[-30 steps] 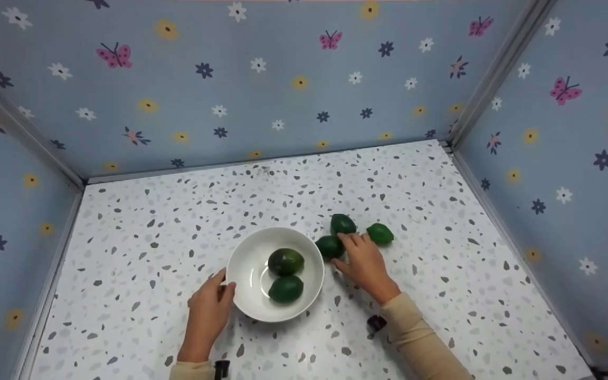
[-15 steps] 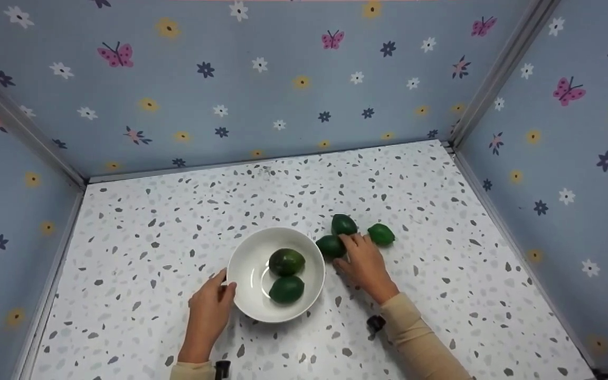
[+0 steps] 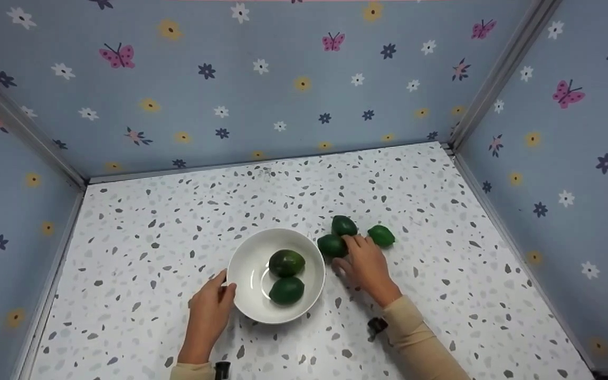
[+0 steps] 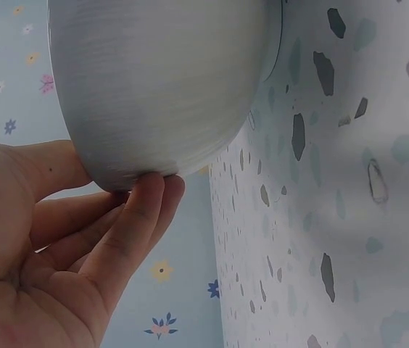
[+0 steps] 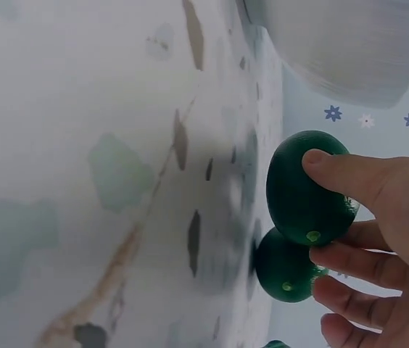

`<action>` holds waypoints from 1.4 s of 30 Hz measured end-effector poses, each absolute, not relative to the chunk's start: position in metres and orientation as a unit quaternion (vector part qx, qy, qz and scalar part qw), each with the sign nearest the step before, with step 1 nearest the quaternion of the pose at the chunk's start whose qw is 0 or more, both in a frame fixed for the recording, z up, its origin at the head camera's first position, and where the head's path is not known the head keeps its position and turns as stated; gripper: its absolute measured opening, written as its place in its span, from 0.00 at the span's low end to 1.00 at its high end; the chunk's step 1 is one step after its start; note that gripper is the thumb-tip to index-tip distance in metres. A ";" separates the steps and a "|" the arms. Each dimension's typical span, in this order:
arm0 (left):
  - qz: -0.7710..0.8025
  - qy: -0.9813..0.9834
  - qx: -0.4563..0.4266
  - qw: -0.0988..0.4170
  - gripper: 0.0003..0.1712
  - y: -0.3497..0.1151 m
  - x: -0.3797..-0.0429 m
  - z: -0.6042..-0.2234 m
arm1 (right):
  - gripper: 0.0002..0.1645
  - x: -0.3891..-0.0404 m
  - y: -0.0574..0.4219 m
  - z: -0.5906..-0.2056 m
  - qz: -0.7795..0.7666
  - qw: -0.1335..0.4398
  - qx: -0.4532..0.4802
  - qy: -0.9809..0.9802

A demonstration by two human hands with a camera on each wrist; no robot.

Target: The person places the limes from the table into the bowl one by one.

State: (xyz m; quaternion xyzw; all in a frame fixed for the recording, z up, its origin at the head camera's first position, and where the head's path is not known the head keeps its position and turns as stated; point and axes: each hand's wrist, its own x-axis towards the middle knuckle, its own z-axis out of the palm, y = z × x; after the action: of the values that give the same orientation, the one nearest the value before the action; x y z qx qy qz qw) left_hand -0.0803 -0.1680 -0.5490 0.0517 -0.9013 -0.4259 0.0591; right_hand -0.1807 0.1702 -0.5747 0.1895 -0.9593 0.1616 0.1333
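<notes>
In the head view a white bowl (image 3: 248,264) holds two green fruits, a dark mottled one (image 3: 286,263) and a plain lime (image 3: 286,290). My left hand (image 3: 209,311) holds the bowl at its left side, thumb by the rim and fingertips against the outer wall, as the left wrist view shows. Just right of the bowl, my right hand (image 3: 367,269) pinches a dark green lime (image 5: 307,192) between thumb and fingers. Behind that lime lies a second lime (image 3: 344,225). A brighter lime (image 3: 381,236) lies to the right of the fingertips.
The speckled white tabletop (image 3: 151,237) spreads around the bowl. Blue panels with flowers and butterflies enclose it: a back wall (image 3: 262,105), a left wall (image 3: 8,211) and a right wall (image 3: 562,221).
Almost nothing differs. The right hand's fingers have shifted very slightly on the lime; bowl, fruits and left hand stay in place.
</notes>
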 end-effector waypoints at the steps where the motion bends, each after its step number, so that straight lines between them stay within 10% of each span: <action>1: -0.425 -0.902 0.051 0.061 0.24 -0.168 -0.080 -0.549 | 0.34 -0.180 0.170 -0.572 0.162 0.138 0.189 -0.958; 23: -0.421 -0.904 0.050 0.060 0.25 -0.167 -0.080 -0.548 | 0.35 -0.153 0.164 -0.512 0.203 0.256 0.247 -0.912; 42: -0.428 -0.901 0.059 0.042 0.25 -0.167 -0.082 -0.547 | 0.32 -0.130 0.140 -0.513 0.194 0.193 0.310 -0.910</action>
State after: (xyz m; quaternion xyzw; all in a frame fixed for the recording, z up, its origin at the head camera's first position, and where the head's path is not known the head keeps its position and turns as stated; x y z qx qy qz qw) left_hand -0.0815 -0.1669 -0.5466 0.0592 -0.9008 -0.4282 0.0420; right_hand -0.1298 0.1396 -0.5130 0.3102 -0.9104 0.1937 0.1933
